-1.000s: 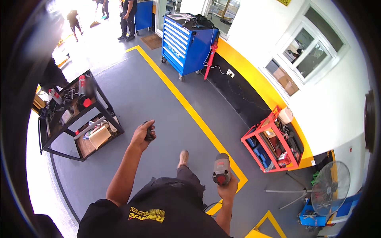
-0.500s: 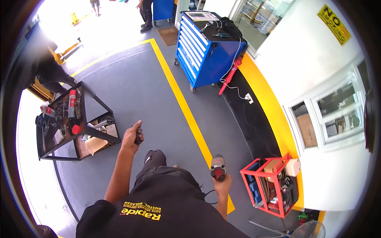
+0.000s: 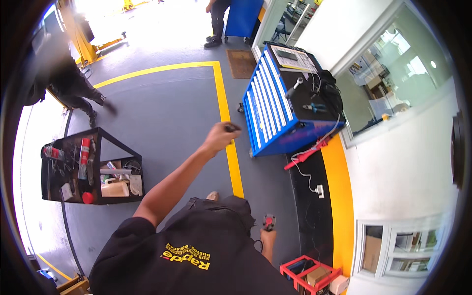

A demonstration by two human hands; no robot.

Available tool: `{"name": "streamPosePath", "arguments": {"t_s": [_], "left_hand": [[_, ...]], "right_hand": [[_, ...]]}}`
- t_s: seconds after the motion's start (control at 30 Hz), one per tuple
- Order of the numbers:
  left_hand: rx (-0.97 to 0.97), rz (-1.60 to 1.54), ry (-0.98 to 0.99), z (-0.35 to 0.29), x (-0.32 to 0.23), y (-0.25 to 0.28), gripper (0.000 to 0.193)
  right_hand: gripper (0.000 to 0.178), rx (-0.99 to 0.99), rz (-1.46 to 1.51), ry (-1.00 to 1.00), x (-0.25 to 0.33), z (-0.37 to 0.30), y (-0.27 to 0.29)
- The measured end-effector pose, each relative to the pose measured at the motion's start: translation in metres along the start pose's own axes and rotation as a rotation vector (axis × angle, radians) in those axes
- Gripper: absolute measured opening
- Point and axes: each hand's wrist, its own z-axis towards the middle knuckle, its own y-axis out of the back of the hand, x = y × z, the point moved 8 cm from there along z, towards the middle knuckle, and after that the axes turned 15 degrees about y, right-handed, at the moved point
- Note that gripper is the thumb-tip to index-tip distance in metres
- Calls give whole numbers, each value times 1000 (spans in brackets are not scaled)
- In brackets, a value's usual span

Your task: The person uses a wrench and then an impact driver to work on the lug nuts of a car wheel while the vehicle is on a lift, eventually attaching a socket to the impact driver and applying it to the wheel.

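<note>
My left hand (image 3: 220, 138) reaches forward over the floor near the blue tool cabinet (image 3: 273, 105). Its fingers are closed around a small black object (image 3: 232, 127) whose kind I cannot make out. Low at my right side, my right hand (image 3: 268, 241) grips a grey and red impact wrench (image 3: 269, 222). A thin dark cord or hose loops beside that wrist. On the cabinet's black top lie a ratchet (image 3: 295, 87), blue-handled pliers (image 3: 314, 107) and a clipboard with papers (image 3: 294, 58).
A black tool cart (image 3: 120, 200) with spray cans stands at left, and a person (image 3: 69, 83) walks behind it. A red rack (image 3: 300, 280) with boxes sits low right. A white cable runs from the cabinet to a wall plug (image 3: 319, 191). Another person (image 3: 216, 24) stands far ahead.
I have moved forward and turned, so the tool cabinet is nearer. My left arm has stretched out ahead and to the right. The person at left has stepped away from the cart.
</note>
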Motion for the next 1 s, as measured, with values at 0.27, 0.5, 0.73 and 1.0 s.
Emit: {"name": "streamPosePath", "arguments": {"t_s": [0.27, 0.5, 0.73, 1.0], "left_hand": [[-136, 518, -294, 235, -183, -135, 39], [-258, 818, -374, 396, -235, -215, 48], [9, 967, -523, 445, -235, -316, 70], [469, 744, -635, 545, -213, -308, 40]], "right_hand": [[33, 140, 78, -308, -40, 56, -97], [34, 48, 313, -556, -1, 58, -144], [34, -212, 489, -809, 76, 48, -212], [44, -597, 318, -1075, 217, 102, -175]]}}
